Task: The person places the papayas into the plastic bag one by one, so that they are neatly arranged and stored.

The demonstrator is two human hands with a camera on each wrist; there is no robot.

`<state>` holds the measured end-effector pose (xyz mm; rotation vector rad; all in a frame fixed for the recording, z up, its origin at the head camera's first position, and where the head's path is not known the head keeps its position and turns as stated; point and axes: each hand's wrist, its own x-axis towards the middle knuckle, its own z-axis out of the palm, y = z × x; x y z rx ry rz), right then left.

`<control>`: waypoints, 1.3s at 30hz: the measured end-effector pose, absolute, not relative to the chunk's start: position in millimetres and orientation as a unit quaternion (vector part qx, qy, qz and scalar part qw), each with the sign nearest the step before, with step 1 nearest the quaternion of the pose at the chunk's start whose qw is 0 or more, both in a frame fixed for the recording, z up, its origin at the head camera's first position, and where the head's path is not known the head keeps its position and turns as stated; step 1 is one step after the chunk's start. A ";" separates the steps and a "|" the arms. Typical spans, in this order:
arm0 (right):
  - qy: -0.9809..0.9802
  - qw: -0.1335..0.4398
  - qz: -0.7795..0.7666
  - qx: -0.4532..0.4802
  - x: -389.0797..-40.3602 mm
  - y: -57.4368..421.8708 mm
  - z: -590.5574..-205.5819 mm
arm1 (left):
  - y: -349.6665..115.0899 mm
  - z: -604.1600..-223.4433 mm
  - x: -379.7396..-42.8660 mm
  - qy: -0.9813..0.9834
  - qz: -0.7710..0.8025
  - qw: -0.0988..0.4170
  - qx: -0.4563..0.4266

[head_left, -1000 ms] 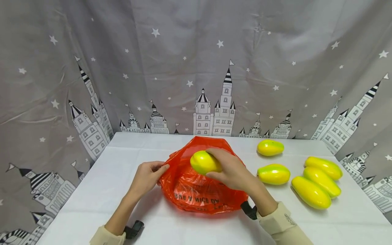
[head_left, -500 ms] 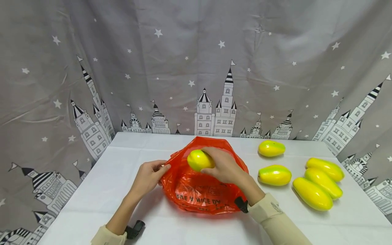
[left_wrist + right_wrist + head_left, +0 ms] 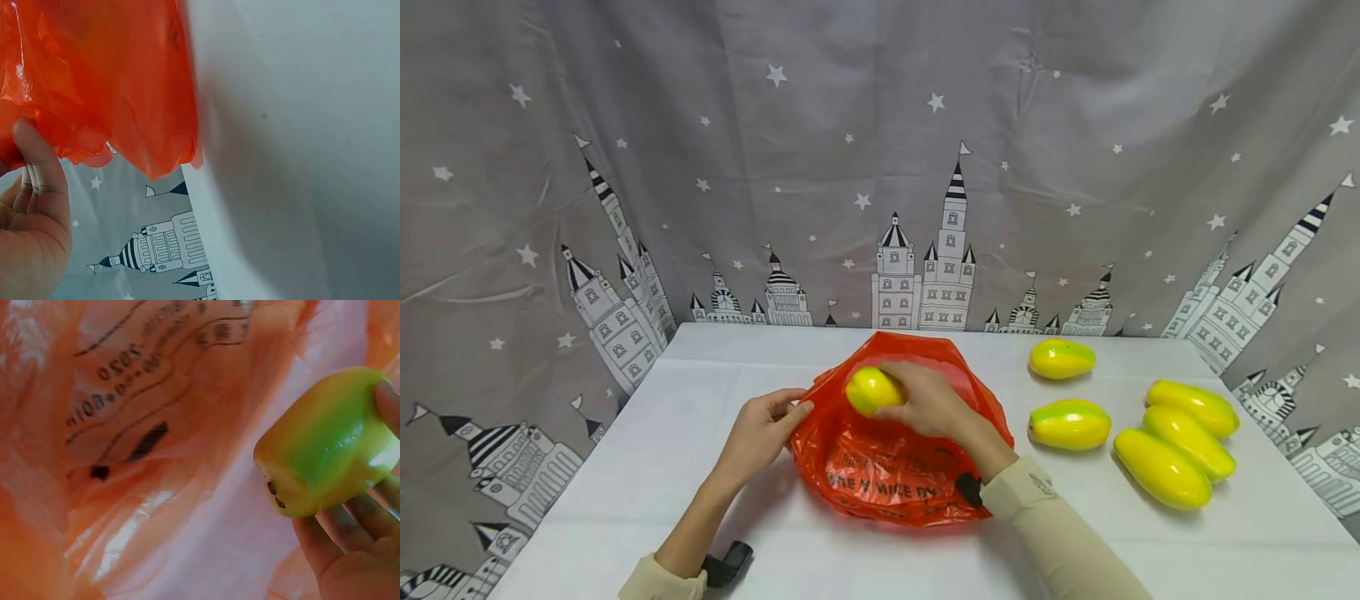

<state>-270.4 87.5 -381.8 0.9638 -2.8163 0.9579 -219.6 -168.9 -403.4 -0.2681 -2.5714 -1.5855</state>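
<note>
A red plastic bag (image 3: 880,479) with dark print stands with its mouth spread wide on the table. My left hand (image 3: 763,433) pinches the left edge of its rim between thumb and fingers; the left wrist view shows this hand (image 3: 39,206) beside the bag (image 3: 125,81). A glossy yellow-green papaya (image 3: 872,392) is in the grip of my right hand (image 3: 928,400), inside the bag's mouth. In the right wrist view, fingers and thumb wrap the papaya (image 3: 325,447), its dark-spotted end towards the bag's printed inner wall (image 3: 144,425).
Several more papayas lie on the right of the white table (image 3: 737,350): one at the back (image 3: 1062,359), one nearer (image 3: 1070,424), and a group of three (image 3: 1187,446) farther right. A grey curtain (image 3: 820,167) with printed castles hangs behind.
My right hand has carried the papaya leftward and deeper into the bag's mouth. My left hand keeps its pinch on the rim, and the other papayas lie as before.
</note>
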 end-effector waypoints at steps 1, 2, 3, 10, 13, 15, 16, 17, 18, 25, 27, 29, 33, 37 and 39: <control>-0.901 0.003 0.308 0.306 -272.0 86.6 -383.5 | -168.8 -403.0 -219.6 -0.845 -0.525 0.054 -0.089; -0.901 0.001 0.309 0.304 -273.4 85.7 -384.9 | -168.8 -402.7 -219.6 -0.844 -0.527 0.054 -0.090; -0.902 -0.001 0.311 0.301 -274.7 84.8 -386.4 | -168.6 -402.3 -219.5 -0.843 -0.529 0.053 -0.089; -0.903 -0.005 0.313 0.295 -280.0 79.6 -396.0 | -168.5 -401.3 -217.8 -0.838 -0.537 0.049 -0.082; -0.904 -0.006 0.314 0.290 -280.4 78.9 -399.9 | -167.9 -401.5 -217.0 -0.837 -0.540 0.048 -0.081; -0.905 -0.008 0.316 0.285 -280.8 78.6 -402.0 | -167.7 -401.6 -216.9 -0.836 -0.541 0.047 -0.083; -0.905 -0.007 0.317 0.284 -281.0 78.6 -402.8 | -167.6 -401.7 -217.0 -0.835 -0.542 0.047 -0.084; -0.904 -0.008 0.320 0.284 -281.2 78.4 -403.6 | -167.5 -401.7 -217.1 -0.834 -0.543 0.047 -0.084; -0.903 -0.008 0.321 0.286 -281.4 78.1 -404.4 | -167.4 -401.6 -217.2 -0.833 -0.545 0.047 -0.085; -0.896 -0.016 0.325 0.303 -284.2 73.7 -408.7 | -167.5 -401.6 -217.7 -0.834 -0.544 0.045 -0.079; -0.897 -0.019 0.322 0.303 -284.9 72.2 -408.8 | -167.6 -401.4 -217.2 -0.835 -0.543 0.047 -0.075; -0.899 -0.020 0.317 0.301 -285.4 70.9 -407.9 | -167.6 -401.2 -216.7 -0.835 -0.543 0.049 -0.073; -0.905 -0.020 0.306 0.295 -285.8 69.2 -406.9 | -167.2 -401.3 -216.8 -0.835 -0.542 0.049 -0.077; -0.907 -0.020 0.299 0.294 -285.5 68.5 -407.8 | -166.9 -402.5 -218.1 -0.834 -0.543 0.051 -0.084; -0.909 -0.017 0.294 0.295 -285.3 68.8 -408.8 | -166.8 -403.1 -218.9 -0.833 -0.544 0.052 -0.086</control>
